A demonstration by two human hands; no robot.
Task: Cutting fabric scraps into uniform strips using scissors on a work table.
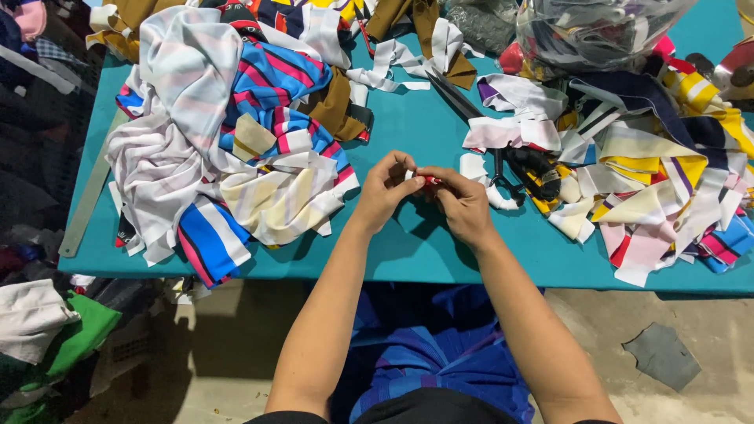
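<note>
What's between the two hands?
Head view: a small red piece, pinched by left hand and right hand over the teal table.

We see a teal tabletop (408, 133) carrying loose fabric. On its left part lies a heap of striped cloth pieces (228, 141) in white, blue, pink and brown. On its right part lies a pile of striped offcuts (660, 180) in white, yellow, navy and pink. Black scissors (471, 118) rest between the heaps. A clear plastic bag (589, 31) sits at the far edge. A metal ruler (86, 196) lies along the left edge.
</note>
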